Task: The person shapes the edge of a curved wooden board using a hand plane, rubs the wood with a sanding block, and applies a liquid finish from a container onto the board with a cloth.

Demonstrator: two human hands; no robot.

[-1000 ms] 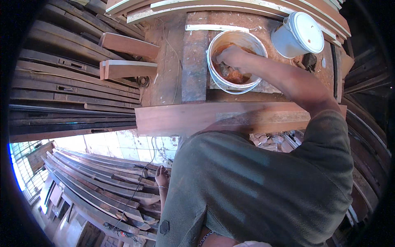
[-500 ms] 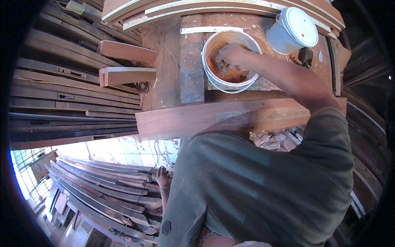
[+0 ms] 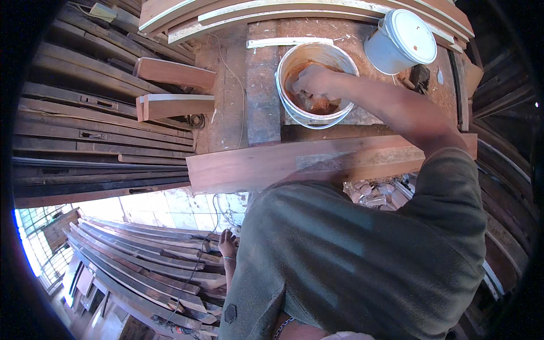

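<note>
My right hand [image 3: 315, 83] is down inside an open white bucket [image 3: 287, 106], its fingers closed and pointing into orange-brown stuff [image 3: 324, 106] at the bottom. Something pale and greyish shows just under the fingers; whether it is a cloth or wet paste I cannot make out. Low on the left, beside my body, my left hand [image 3: 228, 245] hangs with loosely bent fingers, a little apart, and nothing visible in them. Between my body and the bucket lies a long reddish-brown board [image 3: 243, 167], with a paler, smeared patch on its right part.
A lidded white bucket [image 3: 400, 45] stands behind, to the right. A white strip [image 3: 289, 42] lies beyond the open bucket. Long planks [image 3: 272, 12] line the bench's far edge. Two short wooden pieces [image 3: 175, 72] jut out at left, near stacked timber [image 3: 102, 124]. More boards [image 3: 153, 255] lie lower left.
Inside the bucket my right hand has shifted slightly left and its fingers have turned further down toward the orange-brown stuff. My left hand has moved slightly to the right.
</note>
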